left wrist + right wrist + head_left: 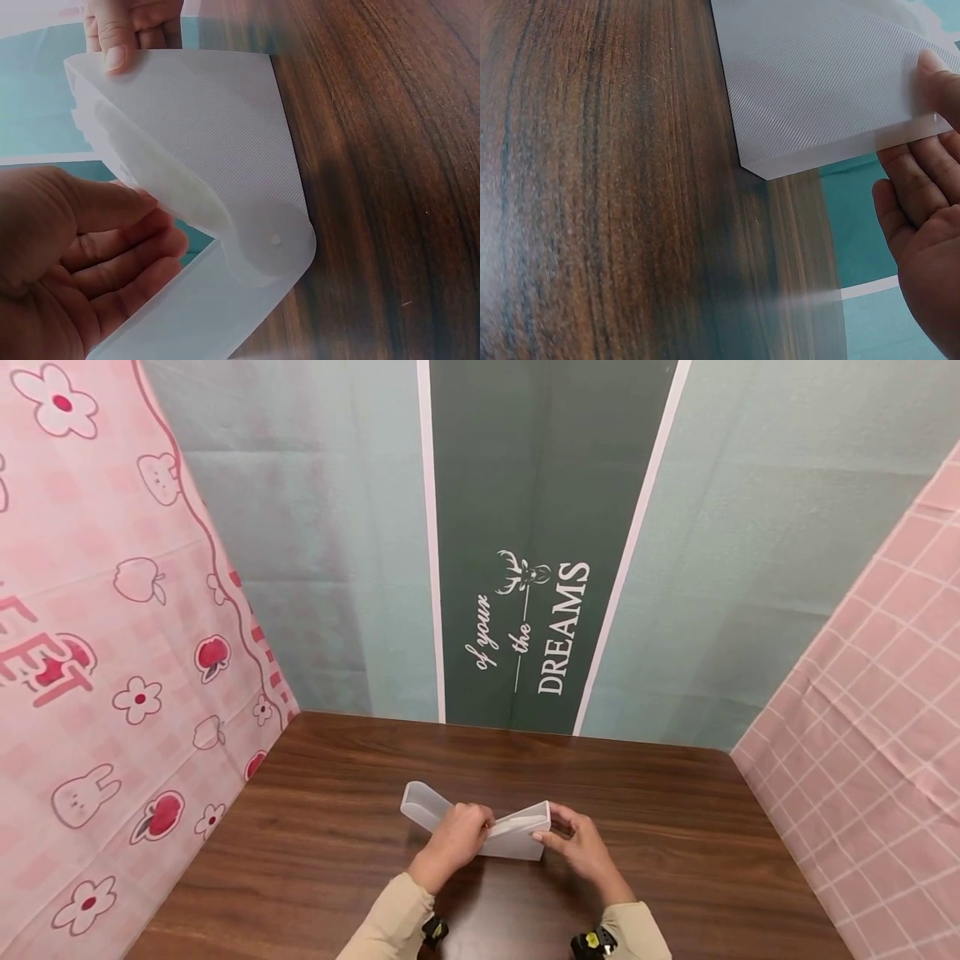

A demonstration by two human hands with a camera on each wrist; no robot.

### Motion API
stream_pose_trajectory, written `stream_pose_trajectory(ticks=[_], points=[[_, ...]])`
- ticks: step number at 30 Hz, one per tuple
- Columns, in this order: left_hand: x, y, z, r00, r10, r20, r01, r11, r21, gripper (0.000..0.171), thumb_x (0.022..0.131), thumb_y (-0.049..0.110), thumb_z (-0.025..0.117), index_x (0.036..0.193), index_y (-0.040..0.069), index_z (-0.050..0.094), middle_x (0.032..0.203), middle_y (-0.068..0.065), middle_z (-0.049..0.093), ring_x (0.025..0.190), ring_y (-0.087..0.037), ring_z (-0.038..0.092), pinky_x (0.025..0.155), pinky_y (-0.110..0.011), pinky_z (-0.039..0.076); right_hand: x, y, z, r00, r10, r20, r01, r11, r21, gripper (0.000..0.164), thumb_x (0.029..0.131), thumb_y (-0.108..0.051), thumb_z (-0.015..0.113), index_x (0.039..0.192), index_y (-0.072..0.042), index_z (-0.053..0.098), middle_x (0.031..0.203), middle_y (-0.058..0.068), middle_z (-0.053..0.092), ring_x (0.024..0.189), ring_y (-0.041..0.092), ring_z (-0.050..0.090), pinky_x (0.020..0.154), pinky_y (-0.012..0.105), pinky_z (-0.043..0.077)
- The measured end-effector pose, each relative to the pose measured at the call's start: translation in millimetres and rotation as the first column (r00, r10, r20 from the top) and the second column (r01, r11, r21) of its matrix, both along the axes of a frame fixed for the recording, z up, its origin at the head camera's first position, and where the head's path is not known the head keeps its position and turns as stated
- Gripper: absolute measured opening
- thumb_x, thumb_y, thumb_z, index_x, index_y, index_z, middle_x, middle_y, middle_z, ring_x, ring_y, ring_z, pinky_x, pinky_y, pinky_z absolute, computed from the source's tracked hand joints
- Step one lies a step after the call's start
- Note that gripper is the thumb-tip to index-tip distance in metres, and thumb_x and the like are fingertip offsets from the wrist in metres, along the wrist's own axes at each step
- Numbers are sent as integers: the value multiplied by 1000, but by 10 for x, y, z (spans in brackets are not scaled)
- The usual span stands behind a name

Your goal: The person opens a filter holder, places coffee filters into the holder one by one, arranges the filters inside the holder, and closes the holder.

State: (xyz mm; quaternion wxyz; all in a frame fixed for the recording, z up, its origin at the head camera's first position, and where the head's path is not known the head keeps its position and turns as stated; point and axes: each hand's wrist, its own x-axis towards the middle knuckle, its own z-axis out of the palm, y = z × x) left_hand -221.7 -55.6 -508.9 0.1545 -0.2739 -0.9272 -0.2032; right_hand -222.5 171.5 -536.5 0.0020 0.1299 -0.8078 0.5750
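A translucent white plastic box (513,847) with fine ribbed sides stands on the table. Its hinged lid (423,803) is swung back to the left, joined to the body at a round pivot (276,240). Inside lies a white, soft-looking filling (161,172) whose exact kind I cannot tell. My left hand (457,837) reaches over the opening and pinches the edge of that filling between thumb and fingers. At the box's right end, my right hand (579,845) grips the wall, thumb on the near side and fingers behind the end.
The dark wood-grain table (315,860) extends around the box. Behind it hangs a green cloth (517,485) with white lettering. Pink patterned cloths flank the table at left (97,635) and right (885,693).
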Motion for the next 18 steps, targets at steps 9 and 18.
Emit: stream_pose_trajectory(ticks=[9, 18], points=[[35, -12, 57, 999, 25, -28, -25, 1000, -3, 11, 72, 2, 71, 73, 11, 66, 70, 2, 62, 63, -13, 59, 55, -25, 46, 9, -15, 62, 1000, 6, 1, -6, 1000, 27, 46, 76, -11, 76, 117, 1, 59, 107, 14, 63, 101, 29, 59, 85, 38, 47], [251, -64, 151, 989, 107, -102, -104, 994, 39, 24, 73, 16, 77, 93, 9, 67, 84, -3, 60, 77, -21, 61, 65, -32, 49, 39, 120, 240, 997, -33, -74, 54, 953, 297, 69, 72, -22, 81, 132, -12, 50, 131, 15, 50, 119, 36, 46, 92, 54, 37]])
